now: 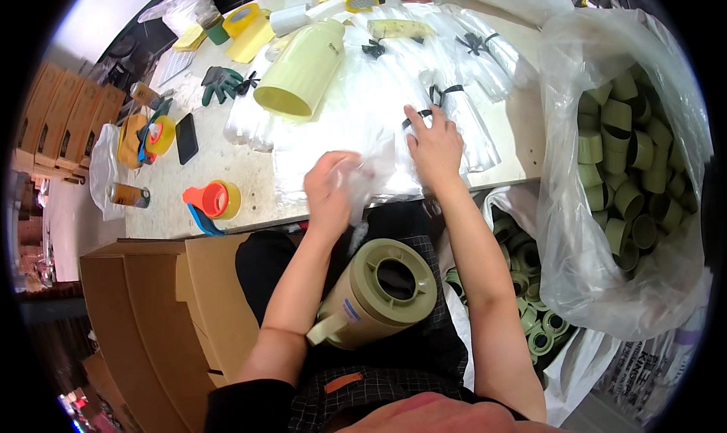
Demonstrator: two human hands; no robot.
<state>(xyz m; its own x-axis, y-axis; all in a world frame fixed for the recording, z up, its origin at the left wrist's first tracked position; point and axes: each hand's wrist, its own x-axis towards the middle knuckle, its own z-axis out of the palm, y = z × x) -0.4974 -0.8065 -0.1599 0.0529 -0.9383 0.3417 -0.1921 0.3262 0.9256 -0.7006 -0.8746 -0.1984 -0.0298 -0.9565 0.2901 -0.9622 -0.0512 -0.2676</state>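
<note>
My left hand (331,187) is closed around a crumpled clear plastic bag (371,171) above the table's near edge. To its right, my right hand (438,149) lies with fingers apart on flat stacks of clear plastic bags (473,126), touching a black band near its fingertips. On my lap, between my forearms, an olive-green jug (360,312) rests tilted, its round opening facing up and its handle to the left. Beyond my left hand, a pale green hollow shell (303,69) lies on its side on the bags, wide open end toward me.
A tape dispenser (212,200), a phone (186,138) and a green glove (220,84) sit on the table's left side. An open cardboard box (144,319) stands at lower left. At right, a large plastic sack (564,228) holds many green cylinders; green rings (541,338) fill another below.
</note>
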